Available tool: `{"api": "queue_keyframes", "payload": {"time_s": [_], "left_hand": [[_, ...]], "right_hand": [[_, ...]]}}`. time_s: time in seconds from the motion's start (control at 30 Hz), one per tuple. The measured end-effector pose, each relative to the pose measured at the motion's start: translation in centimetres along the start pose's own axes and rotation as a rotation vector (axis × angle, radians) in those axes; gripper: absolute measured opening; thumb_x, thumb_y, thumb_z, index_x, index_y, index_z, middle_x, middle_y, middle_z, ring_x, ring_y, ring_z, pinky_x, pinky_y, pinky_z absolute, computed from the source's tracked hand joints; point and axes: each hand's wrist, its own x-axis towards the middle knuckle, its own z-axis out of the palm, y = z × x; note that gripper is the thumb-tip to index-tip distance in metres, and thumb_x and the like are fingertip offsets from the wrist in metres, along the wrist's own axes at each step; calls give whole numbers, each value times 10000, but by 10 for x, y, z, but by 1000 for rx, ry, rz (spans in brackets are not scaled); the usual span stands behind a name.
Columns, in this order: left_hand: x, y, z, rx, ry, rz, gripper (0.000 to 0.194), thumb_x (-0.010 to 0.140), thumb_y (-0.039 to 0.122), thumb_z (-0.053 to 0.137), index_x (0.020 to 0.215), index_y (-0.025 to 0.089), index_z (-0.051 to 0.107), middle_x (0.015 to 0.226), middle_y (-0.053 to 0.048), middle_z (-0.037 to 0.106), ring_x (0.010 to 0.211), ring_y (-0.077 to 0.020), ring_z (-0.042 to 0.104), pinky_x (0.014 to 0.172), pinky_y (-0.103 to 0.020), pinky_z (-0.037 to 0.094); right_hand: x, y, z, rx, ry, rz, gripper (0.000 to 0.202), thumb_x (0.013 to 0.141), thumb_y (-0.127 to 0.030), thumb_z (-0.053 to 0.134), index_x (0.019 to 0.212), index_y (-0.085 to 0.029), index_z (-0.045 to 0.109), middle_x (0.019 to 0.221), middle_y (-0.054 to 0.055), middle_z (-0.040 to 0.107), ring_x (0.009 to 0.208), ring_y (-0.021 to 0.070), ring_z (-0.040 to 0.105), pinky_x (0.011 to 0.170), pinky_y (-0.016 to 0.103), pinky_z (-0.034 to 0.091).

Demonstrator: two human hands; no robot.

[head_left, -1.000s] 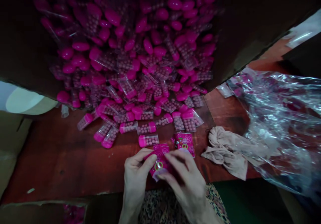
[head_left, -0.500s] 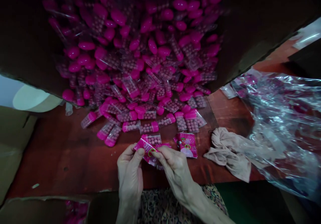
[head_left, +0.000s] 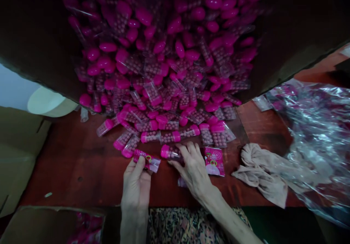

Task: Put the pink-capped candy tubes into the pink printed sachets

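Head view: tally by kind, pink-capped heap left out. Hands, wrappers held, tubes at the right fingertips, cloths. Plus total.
Hands: 2, left hand and right hand
Held wrapper: 1, pink, in the left
Tube at the right fingertips: 1, partly hidden
Bunched cloth: 1
Total: 5

Lying packet (head_left: 214,162): between 4 and 5 o'clock from the view's centre; bears a round yellow-green mark among small print, too blurred to read.
Held packet (head_left: 149,160): about 7 o'clock; a similar yellow-green mark, tilted, the print partly covered and illegible.
Tubes (head_left: 167,137): near 6 o'clock; no word or number readable.
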Motion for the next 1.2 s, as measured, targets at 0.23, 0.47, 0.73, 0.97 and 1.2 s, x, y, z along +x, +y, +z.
{"api": "queue_keyframes", "payload": {"time_s": [0.23, 0.47, 0.73, 0.97, 1.2], "left_hand": [[3, -1, 17, -62, -50, 8, 231, 690, 251, 727, 904, 181, 679, 853, -27, 716, 841, -158, 651, 797, -277, 484], [-12, -12, 44, -58, -126, 58, 120, 725, 246, 700, 831, 192, 690, 833, 6, 722, 785, -119, 648, 833, -262, 465], [-10, -23, 48, 24, -107, 151, 144, 638, 233, 763, 745, 189, 677, 703, 33, 687, 648, -89, 617, 688, -217, 475], [-17, -30, 50, 53, -118, 133, 182, 633, 223, 762, 775, 177, 659, 730, 20, 690, 665, -103, 621, 696, -239, 481], [-18, -32, 54, 54, -136, 56, 183, 631, 206, 758, 772, 173, 647, 691, 19, 682, 631, -99, 622, 656, -220, 490]], "right_hand": [[-6, -20, -33, 271, 241, 100, 222, 767, -271, 665, 940, -195, 548, 836, 30, 504, 756, 187, 544, 631, 327, 509], [-8, -33, -28, 127, 438, 21, 222, 791, -217, 621, 986, -173, 525, 861, 68, 511, 789, 199, 550, 661, 339, 523], [-9, -24, -31, 293, 365, 50, 209, 763, -218, 641, 944, -190, 541, 823, 36, 507, 746, 178, 556, 613, 311, 526], [-10, -18, -31, 314, 388, 152, 194, 734, -209, 666, 898, -187, 564, 810, 22, 506, 731, 166, 554, 599, 297, 515], [-11, -18, -31, 409, 369, 181, 213, 707, -236, 702, 871, -197, 571, 816, 16, 519, 747, 177, 567, 601, 306, 513]]}}
